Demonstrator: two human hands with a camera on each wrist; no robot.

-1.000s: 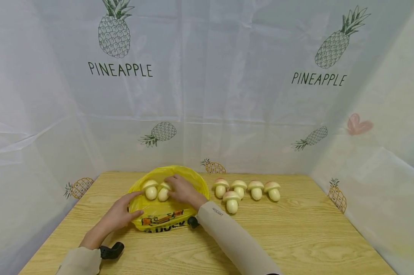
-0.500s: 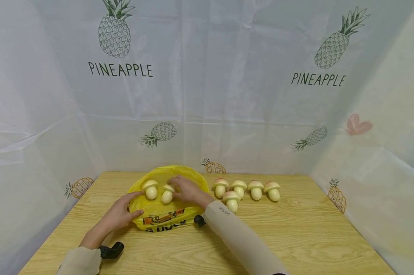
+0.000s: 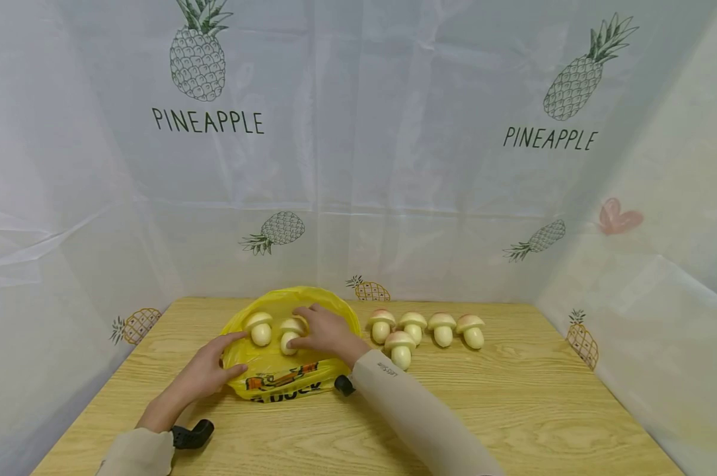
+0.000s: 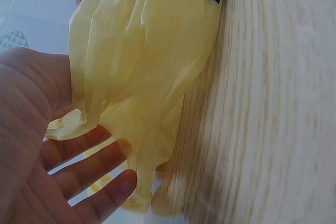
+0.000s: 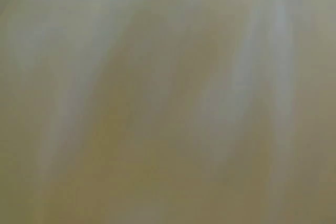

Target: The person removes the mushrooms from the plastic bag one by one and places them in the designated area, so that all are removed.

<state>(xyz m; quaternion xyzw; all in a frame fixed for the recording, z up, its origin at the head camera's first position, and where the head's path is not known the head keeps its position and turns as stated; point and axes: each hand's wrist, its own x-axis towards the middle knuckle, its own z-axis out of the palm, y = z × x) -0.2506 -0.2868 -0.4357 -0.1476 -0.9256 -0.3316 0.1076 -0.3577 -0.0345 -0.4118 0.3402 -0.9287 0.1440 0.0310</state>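
A yellow plastic bag [image 3: 275, 363] with orange and black print lies with its mouth held wide at the left of the wooden table. Two pale mushrooms, probably toys, are inside it: one at the left [image 3: 260, 328] and one at the right [image 3: 289, 336]. My left hand [image 3: 206, 367] spreads thumb and forefinger against the bag's left rim. In the left wrist view its fingers [image 4: 97, 169] lie fairly straight against the plastic. Inside the bag, my right hand [image 3: 328, 330] has its thumb on the right mushroom's stem and fingers by its cap, partly covering it.
To the bag's right, several more mushrooms [image 3: 441, 328] stand in a row, with one [image 3: 400, 350] in front. A white cloth [image 3: 429, 198] printed with pineapples encloses the table's back and sides. Blurred yellowish plastic [image 5: 157, 129] fills the right wrist view.
The right hand drew back from the right mushroom, which shifted slightly rightward, then its thumb came onto the stem again. The left hand has stayed at the bag's rim.
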